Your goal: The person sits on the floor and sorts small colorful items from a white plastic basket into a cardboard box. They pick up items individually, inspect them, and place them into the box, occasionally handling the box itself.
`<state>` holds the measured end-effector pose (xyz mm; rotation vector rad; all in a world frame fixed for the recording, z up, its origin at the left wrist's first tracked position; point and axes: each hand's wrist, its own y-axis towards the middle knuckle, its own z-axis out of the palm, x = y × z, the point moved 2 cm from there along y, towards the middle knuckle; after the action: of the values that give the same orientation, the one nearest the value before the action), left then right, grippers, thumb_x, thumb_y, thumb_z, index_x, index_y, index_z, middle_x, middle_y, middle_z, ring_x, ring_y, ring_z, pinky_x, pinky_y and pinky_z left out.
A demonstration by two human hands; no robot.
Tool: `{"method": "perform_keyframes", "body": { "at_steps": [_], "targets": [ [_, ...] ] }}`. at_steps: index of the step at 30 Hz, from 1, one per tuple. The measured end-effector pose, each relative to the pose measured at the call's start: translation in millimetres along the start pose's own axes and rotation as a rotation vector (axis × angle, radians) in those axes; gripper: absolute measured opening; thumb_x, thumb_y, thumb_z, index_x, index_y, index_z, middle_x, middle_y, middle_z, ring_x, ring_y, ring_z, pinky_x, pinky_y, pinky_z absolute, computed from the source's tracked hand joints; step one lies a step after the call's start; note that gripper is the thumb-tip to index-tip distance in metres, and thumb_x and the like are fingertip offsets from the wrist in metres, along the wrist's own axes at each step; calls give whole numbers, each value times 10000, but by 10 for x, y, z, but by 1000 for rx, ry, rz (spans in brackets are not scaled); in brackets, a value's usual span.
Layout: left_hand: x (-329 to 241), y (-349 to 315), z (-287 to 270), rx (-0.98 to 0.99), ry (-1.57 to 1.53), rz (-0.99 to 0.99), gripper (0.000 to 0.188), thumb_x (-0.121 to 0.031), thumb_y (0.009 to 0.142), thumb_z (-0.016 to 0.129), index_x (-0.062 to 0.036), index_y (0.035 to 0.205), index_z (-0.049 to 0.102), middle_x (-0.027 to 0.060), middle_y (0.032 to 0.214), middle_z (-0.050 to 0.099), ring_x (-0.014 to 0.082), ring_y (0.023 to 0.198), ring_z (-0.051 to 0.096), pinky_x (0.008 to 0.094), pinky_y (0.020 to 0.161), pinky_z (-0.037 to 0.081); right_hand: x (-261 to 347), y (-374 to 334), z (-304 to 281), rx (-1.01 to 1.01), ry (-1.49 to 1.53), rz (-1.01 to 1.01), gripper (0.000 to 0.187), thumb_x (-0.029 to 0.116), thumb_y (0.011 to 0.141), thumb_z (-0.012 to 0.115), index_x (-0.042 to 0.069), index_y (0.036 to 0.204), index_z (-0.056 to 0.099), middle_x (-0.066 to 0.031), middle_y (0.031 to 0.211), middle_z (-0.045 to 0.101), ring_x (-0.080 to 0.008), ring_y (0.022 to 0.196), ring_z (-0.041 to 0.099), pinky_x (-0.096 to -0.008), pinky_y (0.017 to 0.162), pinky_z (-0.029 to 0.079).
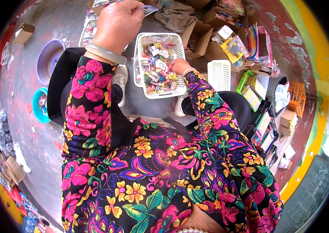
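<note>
Small multicoloured trinkets (160,65) heaped in white perforated plastic basket (167,95), much seemingly remaining, amount done unclear; off basket's far-left corner left grip (120,22) pinches clear plastic film (149,9); right grip (179,66) inside basket's right rim, opening and hold unclear.

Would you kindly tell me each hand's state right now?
Left hand: closed, holding clear plastic.
Right hand: at the basket; grip cannot be told.

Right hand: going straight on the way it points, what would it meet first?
Probably the colourful trinkets in the white basket, just left of the right hand; depth is unclear.
</note>
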<state>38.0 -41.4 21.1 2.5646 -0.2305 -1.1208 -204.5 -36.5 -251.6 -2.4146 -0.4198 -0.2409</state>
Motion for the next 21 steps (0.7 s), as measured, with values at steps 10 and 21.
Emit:
{"method": "perform_keyframes", "body": {
  "at_steps": [10, 21],
  "targets": [
    [-16, -3, 27, -1, 65, -2, 228, -230, 775, 545, -102, 935, 646, 126, 746, 627, 259, 672, 601, 308, 634, 465, 30, 87, 756, -42, 262, 413, 277, 230, 757, 498, 56, 943, 606, -196, 997, 589, -314, 965, 559, -389, 823, 441],
    [-53, 14, 92, 35, 58, -16, 223, -220, 779, 542, -73, 916, 640, 125, 679, 616, 242, 609, 597, 309, 590, 459, 39, 204, 914, -155, 1094, 197, 275, -72, 614, 467, 35, 826, 606, -36, 740, 556, -141, 540, 443, -269, 435, 302]
  ]
}}
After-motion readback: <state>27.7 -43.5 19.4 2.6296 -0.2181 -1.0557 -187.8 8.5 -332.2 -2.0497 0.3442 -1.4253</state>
